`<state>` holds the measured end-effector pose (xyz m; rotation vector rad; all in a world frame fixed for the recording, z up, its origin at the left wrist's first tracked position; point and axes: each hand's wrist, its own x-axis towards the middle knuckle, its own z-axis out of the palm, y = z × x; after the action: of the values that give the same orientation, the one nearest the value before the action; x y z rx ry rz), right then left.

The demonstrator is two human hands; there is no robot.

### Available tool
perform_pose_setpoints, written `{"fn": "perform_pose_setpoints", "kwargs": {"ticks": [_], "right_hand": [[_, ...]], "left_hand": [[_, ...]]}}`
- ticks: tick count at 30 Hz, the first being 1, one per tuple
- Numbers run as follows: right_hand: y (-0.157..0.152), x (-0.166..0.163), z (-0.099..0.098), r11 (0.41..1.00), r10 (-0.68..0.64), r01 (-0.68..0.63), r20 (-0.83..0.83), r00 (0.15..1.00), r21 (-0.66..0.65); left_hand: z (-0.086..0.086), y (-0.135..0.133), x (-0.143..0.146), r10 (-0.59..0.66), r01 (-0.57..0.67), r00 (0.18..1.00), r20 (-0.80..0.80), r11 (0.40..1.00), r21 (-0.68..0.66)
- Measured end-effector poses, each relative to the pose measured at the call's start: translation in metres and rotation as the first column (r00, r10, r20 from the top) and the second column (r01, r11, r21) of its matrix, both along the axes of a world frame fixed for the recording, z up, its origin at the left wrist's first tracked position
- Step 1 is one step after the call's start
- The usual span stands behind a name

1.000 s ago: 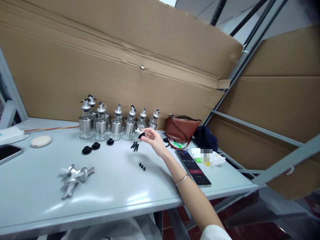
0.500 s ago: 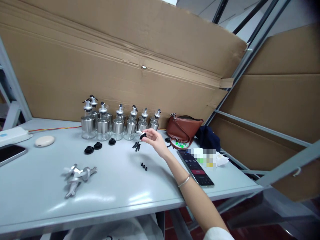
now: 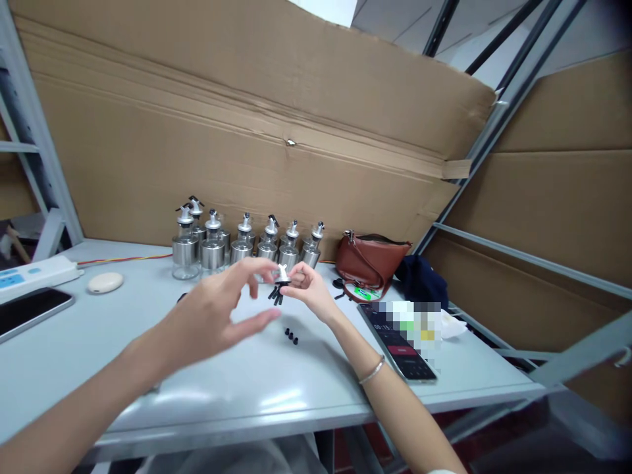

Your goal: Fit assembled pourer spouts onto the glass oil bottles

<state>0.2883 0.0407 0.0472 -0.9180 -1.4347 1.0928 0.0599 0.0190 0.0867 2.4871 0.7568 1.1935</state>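
My right hand (image 3: 311, 293) pinches a silver pour spout (image 3: 282, 271) with a black stopper base, holding it above the table. From the left, my left hand (image 3: 214, 316) reaches toward the spout, its fingers and thumb apart with nothing between them. Behind both hands stand glass bottles with steel sleeves (image 3: 212, 253), most topped by pour spouts. Just below the held spout lie several thin black pieces (image 3: 276, 297). Nearer me are small black caps (image 3: 291, 336) in a short row. My left hand and arm cover most of the loose spouts and black stoppers at left.
A brown bag (image 3: 370, 258), a dark blue cloth (image 3: 423, 280) and a phone showing a timer (image 3: 402, 355) are at right. To the left sit a white power strip (image 3: 39, 273), another phone (image 3: 32, 313) and a round cream object (image 3: 105, 283). Cardboard (image 3: 237, 145) walls the back.
My left hand has come into view from the left, open, close to the held spout. My right hand still holds the spout, now more upright. The view has shifted slightly left.
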Motion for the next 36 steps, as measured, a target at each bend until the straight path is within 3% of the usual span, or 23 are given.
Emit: {"fn": "perform_pose_setpoints", "kwargs": {"ticks": [4, 7, 11, 17, 19, 23, 29, 36], "right_hand": [[-0.005, -0.011, -0.003, 0.998, 0.065, -0.065, 0.03, 0.997, 0.013], [-0.008, -0.017, -0.004, 0.995, 0.083, -0.085, 0.038, 0.996, 0.057], [-0.01, -0.018, -0.002, 0.994, 0.086, -0.089, 0.05, 0.995, 0.067], [-0.007, -0.008, 0.002, 0.992, 0.021, -0.042, 0.175, 0.984, 0.117], [-0.003, -0.001, 0.002, 0.985, -0.107, 0.058, 0.311, 0.945, 0.161], [0.015, 0.017, -0.008, 0.941, -0.338, 0.262, 0.521, 0.784, 0.216], [0.041, 0.022, -0.03, 0.931, -0.35, 0.327, 0.66, 0.665, 0.164], [0.043, 0.017, -0.035, 0.936, -0.335, 0.312, 0.674, 0.659, 0.16]], "left_hand": [[-0.013, 0.03, 0.008, -0.05, 0.045, 0.985, -0.164, 0.998, -0.032], [-0.029, 0.039, 0.012, -0.095, 0.094, 0.979, -0.182, 0.996, -0.014], [-0.041, 0.033, 0.015, -0.104, 0.103, 0.989, -0.104, 0.995, -0.009], [-0.044, 0.032, 0.017, -0.126, 0.139, 0.986, 0.105, 0.981, -0.131], [-0.043, 0.033, 0.017, -0.087, 0.119, 0.98, 0.177, 0.977, -0.178], [-0.04, 0.032, 0.016, -0.014, 0.081, 0.97, 0.242, 0.96, -0.268], [-0.04, 0.03, 0.017, 0.018, 0.052, 0.984, 0.178, 0.922, -0.383], [-0.04, 0.028, 0.019, 0.072, 0.019, 0.977, 0.199, 0.908, -0.419]]}}
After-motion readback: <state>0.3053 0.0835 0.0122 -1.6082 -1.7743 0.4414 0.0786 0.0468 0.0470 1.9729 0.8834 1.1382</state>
